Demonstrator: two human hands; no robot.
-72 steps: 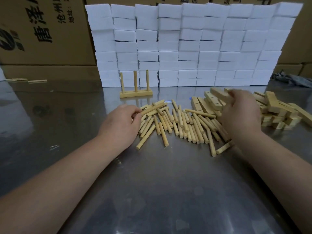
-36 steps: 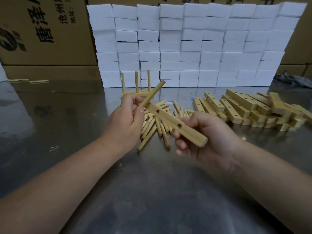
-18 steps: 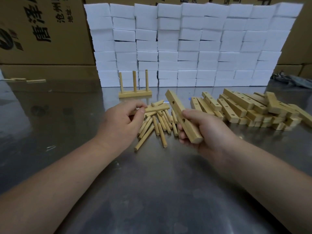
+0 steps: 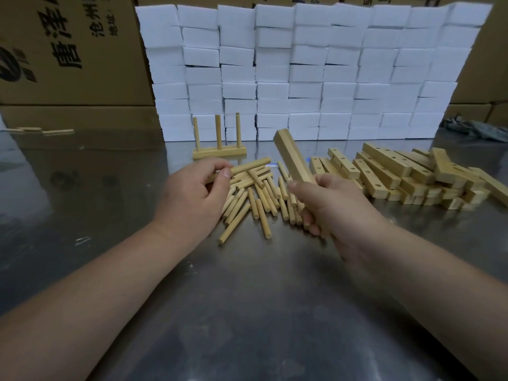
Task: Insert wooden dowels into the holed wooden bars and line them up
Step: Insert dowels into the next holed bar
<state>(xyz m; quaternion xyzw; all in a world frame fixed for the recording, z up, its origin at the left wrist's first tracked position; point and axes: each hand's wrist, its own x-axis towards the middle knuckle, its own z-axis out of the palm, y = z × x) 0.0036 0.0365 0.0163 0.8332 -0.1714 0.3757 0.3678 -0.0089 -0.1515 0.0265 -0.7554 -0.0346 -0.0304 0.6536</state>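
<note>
My right hand [image 4: 327, 207] grips a wooden bar [image 4: 292, 156] by its lower end, tilted up and away, with its holes turned out of sight. My left hand [image 4: 192, 195] pinches one wooden dowel [image 4: 248, 165] between thumb and fingers, just above the loose dowel pile [image 4: 258, 199] on the steel table [image 4: 247, 312]. A finished bar with three upright dowels [image 4: 218, 149] stands behind the pile. A heap of holed bars [image 4: 398, 174] lies to the right of my right hand.
A wall of white foam blocks [image 4: 302, 70] closes off the back of the table, with cardboard boxes [image 4: 68, 50] behind it. Stray dowels [image 4: 41, 130] lie at the far left, and a dark cloth [image 4: 478, 130] at the far right.
My right hand took a bar from the heap and has turned it, so its holes no longer face me. My left hand lowered its dowel back toward the pile.
</note>
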